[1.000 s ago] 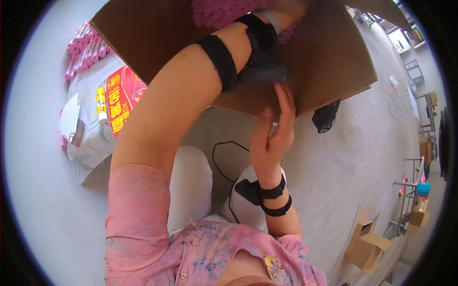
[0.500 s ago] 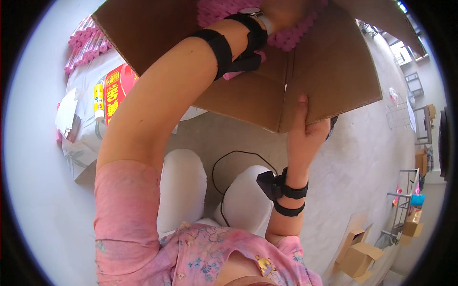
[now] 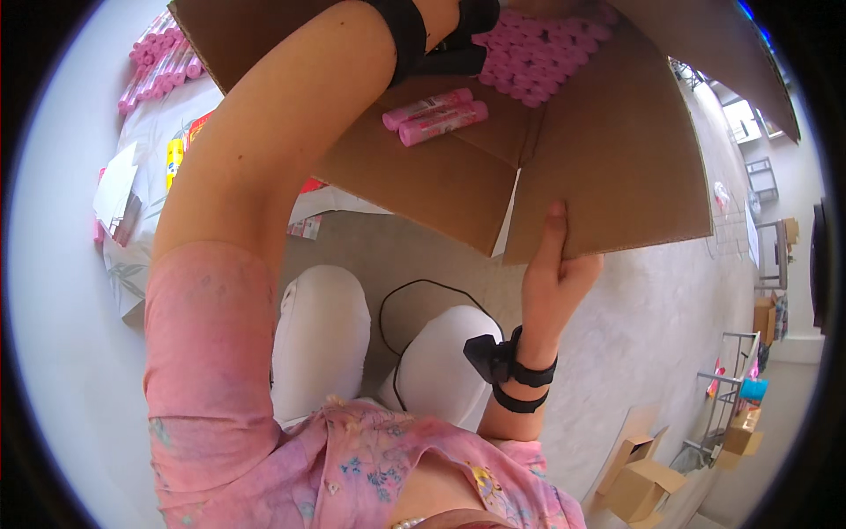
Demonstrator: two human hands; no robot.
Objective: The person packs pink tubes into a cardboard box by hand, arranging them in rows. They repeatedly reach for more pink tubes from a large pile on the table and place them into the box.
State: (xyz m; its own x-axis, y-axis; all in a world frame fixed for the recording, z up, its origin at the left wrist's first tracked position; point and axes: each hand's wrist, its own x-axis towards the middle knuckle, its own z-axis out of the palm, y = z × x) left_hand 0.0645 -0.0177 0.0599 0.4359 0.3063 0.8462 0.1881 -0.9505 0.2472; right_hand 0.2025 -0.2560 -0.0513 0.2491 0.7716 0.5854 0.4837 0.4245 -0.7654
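Note:
A large open cardboard box (image 3: 617, 167) fills the upper part of the picture. Inside it, many pink rolls (image 3: 538, 57) are packed with their round ends facing me. Two loose wrapped pink rolls (image 3: 443, 123) lie side by side on the brown cardboard nearer to me. My right hand (image 3: 560, 278) grips the box's near flap on the right, thumb on the inner face and fingers behind. My left arm reaches across into the box; its hand (image 3: 533, 7) is cut off by the top edge beside the packed rolls, and its fingers do not show.
On the left, a covered table (image 3: 132, 264) bears a pile of pink rolls (image 3: 163, 66), a yellow tube (image 3: 174, 163) and white cards (image 3: 116, 189). A black cable (image 3: 383, 309) loops by my knees. Small cartons (image 3: 643, 489) and a metal rack (image 3: 731, 375) stand at right.
My left arm has reached farther up into the box, its hand passing mostly out of the picture. Two loose rolls now show fully. My right hand and the flap have shifted slightly lower.

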